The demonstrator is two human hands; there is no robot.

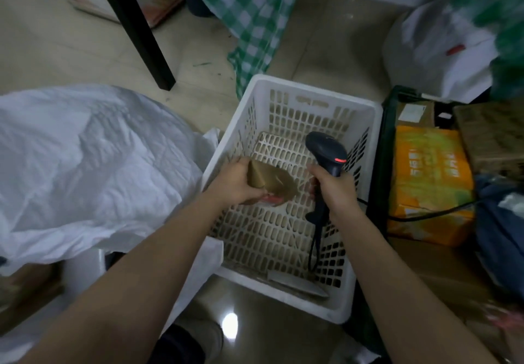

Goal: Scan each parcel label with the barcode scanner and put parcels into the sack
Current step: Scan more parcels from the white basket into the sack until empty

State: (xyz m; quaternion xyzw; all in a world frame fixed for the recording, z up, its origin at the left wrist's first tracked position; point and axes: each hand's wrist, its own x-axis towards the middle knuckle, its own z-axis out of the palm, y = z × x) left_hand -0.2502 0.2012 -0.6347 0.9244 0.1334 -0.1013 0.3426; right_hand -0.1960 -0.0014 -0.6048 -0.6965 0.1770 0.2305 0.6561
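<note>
Looks like an informal parcel-sorting corner in a home or small shop back room, tiled floor. White perforated plastic crate sits on the floor; left of it a big white sack, right of it stacked cardboard parcels, beyond it a green checked tablecloth and a black table leg.

Glossy beige tile floor, black table leg, green checked cloth
</note>
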